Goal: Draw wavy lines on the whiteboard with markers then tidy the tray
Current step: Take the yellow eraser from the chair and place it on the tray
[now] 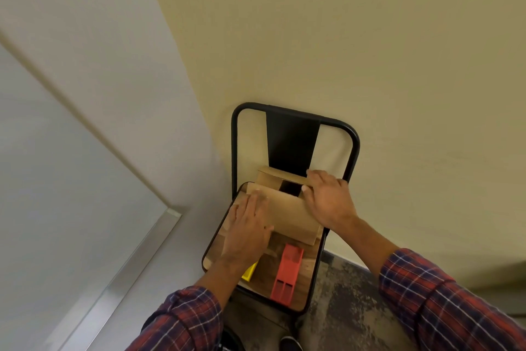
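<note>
A brown cardboard box (287, 212) stands on the wooden seat of a black-framed chair (351, 137) against the wall. My left hand (249, 232) lies flat with straight fingers on the box's left flap. My right hand (327, 198) grips the right flap at the box's far edge, fingers curled over it. A dark gap shows between the flaps. In front of the box lie a red plastic tray (286, 275) and a yellow tray (249, 272), the yellow one partly hidden under my left wrist. The whiteboard (51, 180) with its metal frame fills the left. No markers show.
The cream wall stands right behind the chair. Mottled grey floor (347, 299) lies below and to the right of the seat. A dark shoe tip (290, 343) shows at the bottom edge.
</note>
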Tool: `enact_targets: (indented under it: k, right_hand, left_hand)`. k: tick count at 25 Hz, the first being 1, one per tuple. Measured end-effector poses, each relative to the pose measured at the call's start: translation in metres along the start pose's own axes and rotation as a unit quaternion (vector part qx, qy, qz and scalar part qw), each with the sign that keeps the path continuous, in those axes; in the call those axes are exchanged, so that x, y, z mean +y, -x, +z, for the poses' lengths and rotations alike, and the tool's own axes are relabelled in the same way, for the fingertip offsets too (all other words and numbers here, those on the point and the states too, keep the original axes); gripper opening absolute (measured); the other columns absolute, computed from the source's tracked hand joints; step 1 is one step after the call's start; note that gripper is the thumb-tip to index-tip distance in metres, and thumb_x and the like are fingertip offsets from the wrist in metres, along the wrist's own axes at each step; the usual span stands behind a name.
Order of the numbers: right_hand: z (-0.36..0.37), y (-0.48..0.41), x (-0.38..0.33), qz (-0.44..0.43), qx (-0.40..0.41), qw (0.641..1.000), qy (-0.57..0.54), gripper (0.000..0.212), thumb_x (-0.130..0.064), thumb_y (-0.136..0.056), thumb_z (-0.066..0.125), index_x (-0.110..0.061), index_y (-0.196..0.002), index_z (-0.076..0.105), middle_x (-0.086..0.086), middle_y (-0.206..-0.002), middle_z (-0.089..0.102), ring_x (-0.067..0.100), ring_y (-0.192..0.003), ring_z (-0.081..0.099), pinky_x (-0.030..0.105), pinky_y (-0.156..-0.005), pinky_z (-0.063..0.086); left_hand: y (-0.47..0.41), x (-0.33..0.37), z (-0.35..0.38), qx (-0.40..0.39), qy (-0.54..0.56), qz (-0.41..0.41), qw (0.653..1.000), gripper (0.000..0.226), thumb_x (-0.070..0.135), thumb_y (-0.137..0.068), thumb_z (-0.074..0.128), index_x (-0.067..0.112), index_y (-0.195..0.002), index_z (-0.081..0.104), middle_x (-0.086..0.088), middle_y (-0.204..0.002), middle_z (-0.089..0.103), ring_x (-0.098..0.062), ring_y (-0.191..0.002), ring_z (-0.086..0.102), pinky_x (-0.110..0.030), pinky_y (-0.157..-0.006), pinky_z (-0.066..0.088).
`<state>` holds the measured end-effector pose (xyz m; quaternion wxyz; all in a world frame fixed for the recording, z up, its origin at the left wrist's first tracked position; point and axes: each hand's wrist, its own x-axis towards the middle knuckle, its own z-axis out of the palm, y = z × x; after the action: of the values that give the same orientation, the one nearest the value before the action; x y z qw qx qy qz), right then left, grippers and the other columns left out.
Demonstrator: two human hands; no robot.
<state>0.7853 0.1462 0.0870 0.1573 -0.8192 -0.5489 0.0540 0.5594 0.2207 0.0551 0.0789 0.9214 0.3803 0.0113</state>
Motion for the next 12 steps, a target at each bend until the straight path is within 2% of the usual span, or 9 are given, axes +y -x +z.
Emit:
enact_targets:
  k: [2,4,8,12]
  right_hand:
    - [0.007,0.003,-0.002,-0.022,-0.061,0.997,0.029,0.053,-0.044,-0.108,0.032,-0.019,-0.153,0.041,0.004,-0.159,0.044,0.023,-0.145,0.042,0.047,-0.118,0.033]
    - [0.014,0.009,-0.002,-0.044,-0.1,0.992,0.06,0.057,-0.047,-0.108,0.029,-0.019,-0.157,0.034,0.006,-0.165,0.035,0.024,-0.151,0.033,0.048,-0.122,0.027]
    - [0.029,0.02,-0.002,-0.052,-0.167,0.978,0.118,0.068,-0.058,-0.106,0.025,-0.018,-0.162,0.021,0.009,-0.171,0.015,0.029,-0.157,0.016,0.054,-0.125,0.017]
    - [0.04,0.026,-0.004,-0.03,-0.169,0.978,0.119,0.077,-0.067,-0.102,0.021,-0.02,-0.163,0.017,0.008,-0.173,0.008,0.029,-0.159,0.009,0.058,-0.123,0.014]
  left_hand:
    - [-0.001,0.0,0.004,-0.052,-0.015,0.008,0.999,0.08,0.05,-0.103,0.056,0.021,-0.167,0.018,-0.008,-0.177,0.009,-0.032,-0.164,0.007,-0.057,-0.131,0.015]
    - [-0.001,0.001,0.006,-0.09,-0.015,0.012,0.996,0.082,0.05,-0.104,0.055,0.022,-0.168,0.011,-0.007,-0.178,0.001,-0.031,-0.164,-0.001,-0.058,-0.132,0.006]
    - [-0.003,0.003,0.004,-0.102,-0.017,0.01,0.995,0.082,0.049,-0.104,0.054,0.022,-0.168,0.01,-0.006,-0.178,0.002,-0.03,-0.164,0.0,-0.059,-0.132,0.005]
    - [0.0,0.002,0.007,-0.105,-0.025,0.012,0.994,0.085,0.049,-0.104,0.054,0.023,-0.168,0.006,-0.006,-0.178,-0.001,-0.03,-0.165,-0.003,-0.06,-0.131,0.002]
